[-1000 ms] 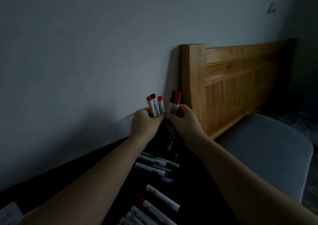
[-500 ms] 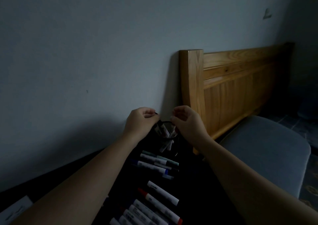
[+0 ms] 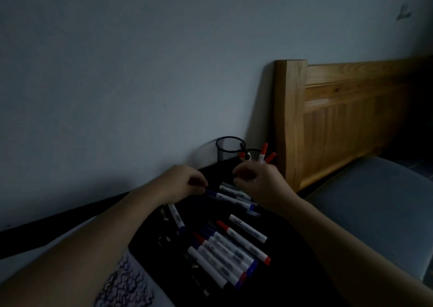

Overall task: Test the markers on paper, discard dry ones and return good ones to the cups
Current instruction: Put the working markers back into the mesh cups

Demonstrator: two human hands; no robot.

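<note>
Dim counter (image 3: pixel 293 255): left hand (image 3: pixel 185 183) fingers pinch a blue marker (image 3: pixel 225 197); right hand (image 3: pixel 260 184) looks empty. Lift it clear, then test.

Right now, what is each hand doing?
Left hand: fingers curled at a blue-capped marker; grasp unclear.
Right hand: curled, whether holding anything cannot be told.

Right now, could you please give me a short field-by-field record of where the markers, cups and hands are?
Left hand: fingers curled at the tip of a blue-capped marker lying on the dark table.
Right hand: curled in front of the cups; what it holds, cannot tell.
Mesh cup: upright by the wall.
Second cup: holds red and black-capped markers.
Marker row: lying loose.
Test paper: scribbled, lower left.
</note>
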